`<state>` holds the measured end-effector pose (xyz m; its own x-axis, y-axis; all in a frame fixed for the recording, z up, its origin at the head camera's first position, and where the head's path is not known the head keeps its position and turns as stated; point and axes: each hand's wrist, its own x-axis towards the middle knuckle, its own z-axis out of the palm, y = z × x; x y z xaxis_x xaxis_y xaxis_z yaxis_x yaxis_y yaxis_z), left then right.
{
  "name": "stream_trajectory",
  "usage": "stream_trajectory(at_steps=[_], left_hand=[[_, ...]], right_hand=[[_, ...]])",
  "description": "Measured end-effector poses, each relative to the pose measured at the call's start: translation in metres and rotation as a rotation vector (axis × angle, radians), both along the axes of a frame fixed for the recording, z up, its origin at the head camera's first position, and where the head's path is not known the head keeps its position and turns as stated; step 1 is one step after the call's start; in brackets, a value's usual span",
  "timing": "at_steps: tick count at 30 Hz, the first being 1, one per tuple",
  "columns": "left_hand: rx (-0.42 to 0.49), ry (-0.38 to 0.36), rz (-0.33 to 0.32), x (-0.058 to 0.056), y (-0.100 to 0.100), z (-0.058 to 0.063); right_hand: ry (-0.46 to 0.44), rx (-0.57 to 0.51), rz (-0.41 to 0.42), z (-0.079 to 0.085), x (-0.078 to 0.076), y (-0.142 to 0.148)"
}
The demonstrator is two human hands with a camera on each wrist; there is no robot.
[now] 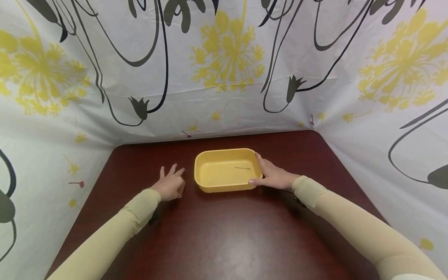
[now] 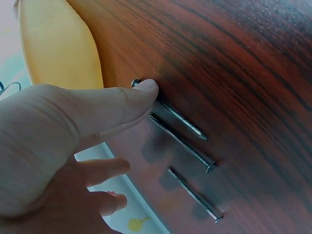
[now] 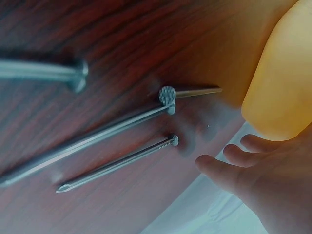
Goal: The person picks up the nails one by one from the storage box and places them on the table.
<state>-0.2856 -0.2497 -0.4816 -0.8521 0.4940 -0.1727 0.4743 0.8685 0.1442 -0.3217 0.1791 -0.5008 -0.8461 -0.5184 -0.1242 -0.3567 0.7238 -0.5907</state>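
Observation:
My left hand [image 1: 170, 184] is beside the left end of a yellow tray [image 1: 224, 189], its thumb and index finger pinching a steel nail [image 2: 185, 123] low over the dark table. The nail's head shows on one side of the fingertips and its point on the other. Two more nails, one longer [image 2: 180, 141] and one shorter [image 2: 194, 195], lie close below those fingers. At the tray's right end my right hand [image 1: 274, 175] holds the rim, thumb over the front corner and fingers along the outside. Inside the tray lies one thin nail [image 1: 242, 168].
Several loose nails [image 3: 117, 163] are scattered on the table [image 1: 224, 233] under the right wrist, one with its head toward the tray. White cloth [image 1: 217, 105] with yellow and grey flowers rises behind the table and along both sides.

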Motion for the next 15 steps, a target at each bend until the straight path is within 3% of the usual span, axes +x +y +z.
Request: stream_trajectory(at_steps=[5,15], left_hand=[[0.049,0.040,0.003,-0.005,-0.002,0.008],[0.140,0.080,0.034,-0.015,0.015,0.048]], right_hand=[[0.014,0.000,0.010,0.003,0.001,-0.001],[0.011,-0.001,0.009,0.004,0.001,-0.001]])
